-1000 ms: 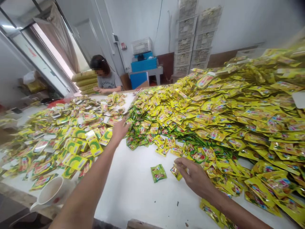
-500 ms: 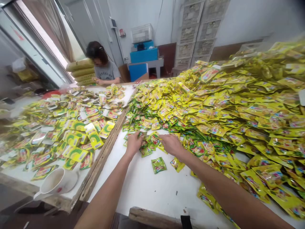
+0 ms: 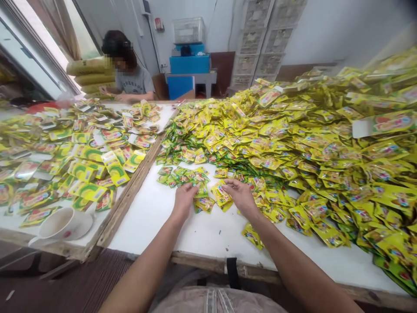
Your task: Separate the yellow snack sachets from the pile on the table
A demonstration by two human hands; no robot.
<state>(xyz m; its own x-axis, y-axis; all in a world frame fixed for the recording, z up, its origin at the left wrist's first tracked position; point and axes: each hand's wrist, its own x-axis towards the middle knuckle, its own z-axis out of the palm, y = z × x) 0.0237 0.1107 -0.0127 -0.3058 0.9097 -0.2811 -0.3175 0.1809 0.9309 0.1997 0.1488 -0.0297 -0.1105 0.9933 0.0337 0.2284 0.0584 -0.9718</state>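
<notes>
My left hand is closed, thumb and fingers pinched on the edge of a small green sachet. Just below that sachet a yellow sachet lies close to the fingertips. Across a short gap my right hand pinches a yellow sachet by its upper right side. Beyond both hands, a loose cluster of green sachets spreads over the white tabletop. One more yellow sachet rests beneath my right forearm.
A large heap of yellow sachets rises on the right. Past a wooden strip, flat printed boxes cover the left table beside a white mug. A person sits at the far end. A wooden edge borders the near side.
Both hands have drawn back from the green cluster. My right hand now grips a yellow sachet. The green sachet that lay alone in front no longer lies there. The view has shifted.
</notes>
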